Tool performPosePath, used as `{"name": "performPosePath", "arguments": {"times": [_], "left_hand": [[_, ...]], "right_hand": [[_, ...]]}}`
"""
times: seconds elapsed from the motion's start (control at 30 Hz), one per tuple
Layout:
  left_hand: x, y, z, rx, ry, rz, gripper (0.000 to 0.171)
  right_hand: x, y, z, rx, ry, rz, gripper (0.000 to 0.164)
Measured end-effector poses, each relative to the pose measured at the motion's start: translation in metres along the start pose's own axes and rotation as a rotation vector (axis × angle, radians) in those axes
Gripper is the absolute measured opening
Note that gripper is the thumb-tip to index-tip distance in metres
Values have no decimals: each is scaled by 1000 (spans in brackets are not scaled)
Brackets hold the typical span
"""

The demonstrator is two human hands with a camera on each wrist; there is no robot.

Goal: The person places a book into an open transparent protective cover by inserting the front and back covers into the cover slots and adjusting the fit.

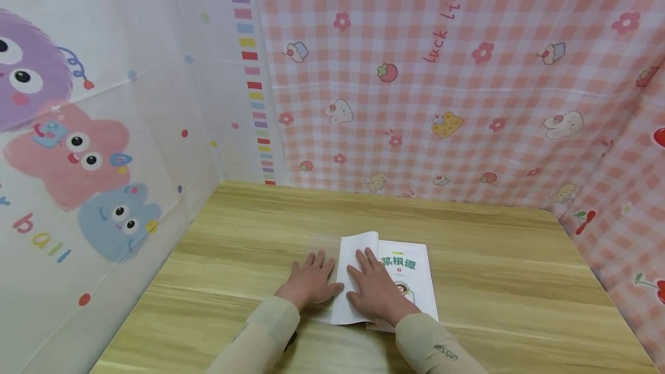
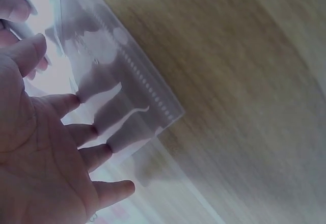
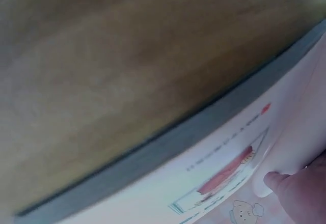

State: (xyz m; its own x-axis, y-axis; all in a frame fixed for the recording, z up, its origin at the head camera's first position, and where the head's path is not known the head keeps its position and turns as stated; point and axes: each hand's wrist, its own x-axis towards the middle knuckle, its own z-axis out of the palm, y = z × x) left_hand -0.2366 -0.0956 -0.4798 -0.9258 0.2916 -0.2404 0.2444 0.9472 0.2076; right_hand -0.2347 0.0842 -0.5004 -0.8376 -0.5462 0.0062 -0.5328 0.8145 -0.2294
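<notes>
A booklet [image 1: 422, 276] lies opened on the wooden table, its white title page showing green characters and a small picture. To its left a white leaf [image 1: 350, 250] is turned over, slightly raised at the spine. My right hand [image 1: 378, 290] rests across this leaf with fingers extended. Just left of the leaf, my left hand [image 1: 310, 281] lies palm down, fingers spread. The left wrist view shows clear plastic film [image 2: 109, 56] with a dotted seam beneath those fingers. In the right wrist view, part of the right hand [image 3: 303, 191] appears beside the printed page [image 3: 153, 198].
The wood-grain table [image 1: 519, 281] extends around the booklet. A pink checked cloth [image 1: 415, 91] hangs behind it, and a white cartoon-printed cloth [image 1: 171, 149] hangs along the left side. More checked cloth [image 1: 628, 235] borders the right edge.
</notes>
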Motion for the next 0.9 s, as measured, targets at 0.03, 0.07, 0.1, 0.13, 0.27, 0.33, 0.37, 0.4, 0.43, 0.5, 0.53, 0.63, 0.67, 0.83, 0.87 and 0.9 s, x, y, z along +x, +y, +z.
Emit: {"name": "performPosePath", "arguments": {"times": [0.03,0.07,0.1,0.13,0.27,0.33,0.37,0.4,0.43,0.5,0.53,0.63,0.67,0.83,0.87,0.9], "left_hand": [[0,0,0,0,0,2,67],[0,0,1,-1,2,5,68],[0,0,2,-2,3,8,68],[1,0,2,-1,3,11,69],[1,1,5,-6,13,27,71],[1,2,5,0,18,32,71],[1,2,6,3,22,34,72],[1,2,6,6,25,35,72],[1,2,7,11,25,33,72],[2,2,8,19,23,30,72],[2,2,8,22,20,27,73],[3,0,10,16,12,21,73],[4,0,11,11,9,19,73],[7,-5,16,-5,10,30,74],[8,-6,17,-9,12,34,74],[9,-7,17,-14,15,40,74]], "right_hand": [[0,0,0,3,-4,-3,57],[0,0,0,6,-4,-6,57],[0,0,0,8,-2,-9,57],[0,0,1,8,2,-12,57],[1,-1,7,-24,29,-11,56],[1,-1,8,-34,45,-9,55],[1,-2,9,-38,51,-8,55],[0,-2,8,-36,59,-8,55],[0,-3,7,-29,64,-7,55],[-1,-4,5,-13,65,-5,55],[-2,-4,4,-9,62,-1,56],[-6,-3,3,12,61,15,57],[-8,-2,2,20,63,24,58],[-17,4,2,79,93,64,64],[-19,5,2,96,96,69,65],[-20,6,2,108,96,73,67]]}}
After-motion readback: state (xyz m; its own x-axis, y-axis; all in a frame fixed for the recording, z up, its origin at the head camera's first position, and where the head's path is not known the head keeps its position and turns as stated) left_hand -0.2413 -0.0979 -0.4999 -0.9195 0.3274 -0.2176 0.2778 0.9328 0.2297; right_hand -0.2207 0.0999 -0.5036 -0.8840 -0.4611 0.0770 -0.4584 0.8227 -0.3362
